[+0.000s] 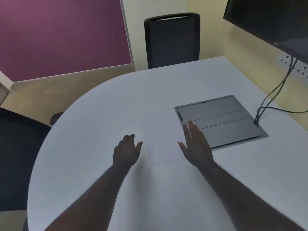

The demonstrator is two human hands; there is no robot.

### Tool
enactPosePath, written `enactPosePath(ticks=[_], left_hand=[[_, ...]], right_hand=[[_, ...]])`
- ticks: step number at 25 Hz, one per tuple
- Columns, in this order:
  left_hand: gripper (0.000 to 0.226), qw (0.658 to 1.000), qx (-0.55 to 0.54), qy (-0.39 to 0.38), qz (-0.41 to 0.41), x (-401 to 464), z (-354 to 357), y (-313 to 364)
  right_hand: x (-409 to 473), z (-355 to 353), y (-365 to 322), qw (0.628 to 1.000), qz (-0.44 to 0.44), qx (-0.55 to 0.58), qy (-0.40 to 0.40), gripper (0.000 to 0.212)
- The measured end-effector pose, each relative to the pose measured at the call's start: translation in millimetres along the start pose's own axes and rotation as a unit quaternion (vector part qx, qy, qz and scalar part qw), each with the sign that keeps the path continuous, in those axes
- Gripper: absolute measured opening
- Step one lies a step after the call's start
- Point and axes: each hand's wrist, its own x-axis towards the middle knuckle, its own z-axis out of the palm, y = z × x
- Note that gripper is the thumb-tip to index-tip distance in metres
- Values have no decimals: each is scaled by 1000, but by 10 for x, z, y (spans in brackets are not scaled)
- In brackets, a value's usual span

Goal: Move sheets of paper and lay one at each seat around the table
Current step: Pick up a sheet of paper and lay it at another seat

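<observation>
White paper (162,140) lies flat on the white table (103,114), hard to tell from the tabletop; only its near edge shows clearly. Whether it is one sheet or a stack I cannot tell. My left hand (127,150) hovers just left of the paper, fingers curled loosely and thumb out, holding nothing. My right hand (195,145) is at the paper's right edge with fingers straight and spread, palm facing the paper, holding nothing.
A grey metal cable hatch (221,120) is set into the table right of the paper, with black cables (270,97) rising to a wall screen (270,22). One black chair (172,40) stands at the far side, another (18,155) at the left.
</observation>
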Motion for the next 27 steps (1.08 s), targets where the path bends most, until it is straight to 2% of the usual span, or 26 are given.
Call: enactPosePath(ticks=[3, 9, 11, 13, 15, 17, 21, 23, 27], left_hand=[[50, 998, -33, -23, -42, 159, 193, 24], [49, 983, -113, -78, -120, 413, 592, 39], [49, 974, -147, -87, -146, 496, 708, 47], [47, 964, -176, -99, -175, 593, 812, 58], [43, 954, -201, -103, -196, 646, 873, 109], [33, 946, -223, -100, -213, 670, 910, 182], [30, 911, -295, -84, -277, 782, 931, 336], [36, 894, -323, -80, -300, 843, 944, 368], [29, 892, -332, -37, -303, 828, 985, 389]], right_hand=[[118, 233, 10, 998, 18, 43, -29, 78], [251, 629, 168, 985, 28, 89, -147, 81], [313, 712, 215, 984, 43, 91, -150, 83], [381, 734, 257, 973, 72, 152, -159, 69], [397, 815, 292, 965, 64, 181, -178, 58], [403, 857, 307, 959, 76, 211, -176, 59], [412, 876, 314, 946, 92, 253, -180, 64], [416, 879, 317, 945, 94, 259, -178, 65], [422, 893, 306, 940, 106, 272, -177, 68]])
